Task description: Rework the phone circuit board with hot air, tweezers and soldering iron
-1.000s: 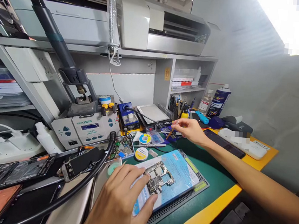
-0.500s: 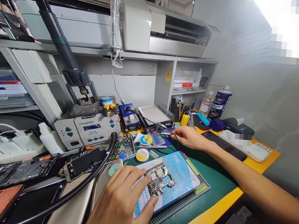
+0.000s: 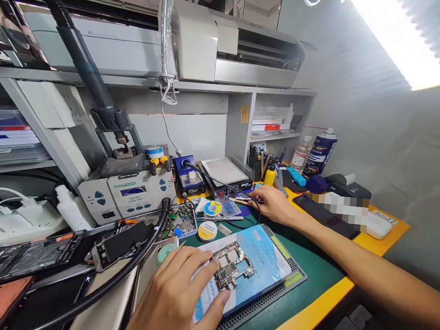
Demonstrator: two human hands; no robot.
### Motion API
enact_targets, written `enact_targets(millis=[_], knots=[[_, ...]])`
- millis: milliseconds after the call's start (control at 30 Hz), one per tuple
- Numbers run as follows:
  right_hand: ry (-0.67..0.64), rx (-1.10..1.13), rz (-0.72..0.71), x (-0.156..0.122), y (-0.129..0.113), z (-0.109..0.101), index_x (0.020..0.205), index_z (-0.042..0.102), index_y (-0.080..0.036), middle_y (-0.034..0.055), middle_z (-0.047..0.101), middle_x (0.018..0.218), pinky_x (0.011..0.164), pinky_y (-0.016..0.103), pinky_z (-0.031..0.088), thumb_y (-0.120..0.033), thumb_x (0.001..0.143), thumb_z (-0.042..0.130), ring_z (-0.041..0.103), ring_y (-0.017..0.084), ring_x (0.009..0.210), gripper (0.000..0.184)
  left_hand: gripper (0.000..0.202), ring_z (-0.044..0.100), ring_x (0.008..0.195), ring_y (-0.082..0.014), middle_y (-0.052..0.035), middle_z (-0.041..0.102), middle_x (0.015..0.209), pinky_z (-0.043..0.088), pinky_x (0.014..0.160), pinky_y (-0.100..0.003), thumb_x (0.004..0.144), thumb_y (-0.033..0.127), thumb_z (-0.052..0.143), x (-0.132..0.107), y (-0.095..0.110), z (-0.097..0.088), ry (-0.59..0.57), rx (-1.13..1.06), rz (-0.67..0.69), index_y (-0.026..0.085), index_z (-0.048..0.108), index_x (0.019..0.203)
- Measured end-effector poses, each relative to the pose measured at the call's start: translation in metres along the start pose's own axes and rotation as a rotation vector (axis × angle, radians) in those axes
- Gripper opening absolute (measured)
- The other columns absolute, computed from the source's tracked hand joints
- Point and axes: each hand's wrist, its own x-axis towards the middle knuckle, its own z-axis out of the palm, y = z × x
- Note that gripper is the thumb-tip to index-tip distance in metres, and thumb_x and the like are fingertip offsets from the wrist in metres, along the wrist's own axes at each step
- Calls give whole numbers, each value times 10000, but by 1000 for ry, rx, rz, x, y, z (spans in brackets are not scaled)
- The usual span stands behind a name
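Our left hand (image 3: 176, 301) is holding down a flat dark-and-silver phone logic board (image 3: 230, 267), and the thumb and the fingers are closing on its edges, so this hand is grasping the board and is not released. The board is lying near the middle of a light blue printed card (image 3: 265, 265), and this card is sitting on a black ribbed rubber mat (image 3: 256, 306).

Our right hand (image 3: 274, 204) is pinching a thin pale metal tool (image 3: 240, 200), and the tip of the tool is pointing to the left, just above a small translucent blue plastic case (image 3: 227, 206).

Under both hands, a green rubber mat (image 3: 320, 278) is covering the yellow-edged worktop (image 3: 305, 308). Behind the board, a round solder wire spool with a yellow label (image 3: 208, 231) and a round white-and-blue tape roll (image 3: 212, 208) are lying near each other. Further back, a white hot-air rework station (image 3: 126, 192) and a blue soldering station (image 3: 188, 175) are standing side by side, and a tall blue-and-white spray can (image 3: 321, 154) is standing upright. On the left of our left hand, a black flexible hose (image 3: 117, 259) is passing over an opened phone with a black part (image 3: 121, 246).
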Motion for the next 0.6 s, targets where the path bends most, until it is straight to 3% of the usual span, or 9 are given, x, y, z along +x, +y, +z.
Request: enact_targets(millis=[167,267,433,600], knots=[[218,67,54,-4,-5,-4,1375,698,-203,112,724,1386,966,482,665,-396,1082,724,748,265,1144,352,213,765,1043,-253,-43,827,1151,708,856,-444,977,294,715,3,3,-2,18,-17,-2,245,744,1182],[223,94,30,-11,-22,-16,1367,701,-207,111,724,1383,963,475,665,-397,1087,717,747,260,1137,339,198,770,1018,-265,-45,832,1129,711,840,-465,973,296,708,4,5,-3,33,-30,-20,241,759,1156],[-107,96,-105,-14,-70,-38,1311,722,-189,91,757,1292,899,434,678,-400,1086,722,765,238,1052,309,189,767,1011,-254,-47,827,1119,700,848,-437,970,291,714,5,7,-3,19,-54,-37,242,766,1145],[-384,-75,-121,4,-114,-30,1329,722,-202,108,741,1356,972,470,662,-389,1085,723,753,256,1131,308,194,753,1054,-244,-51,795,1157,672,906,-456,993,300,705,3,6,-1,-13,-71,-44,230,734,1172]])
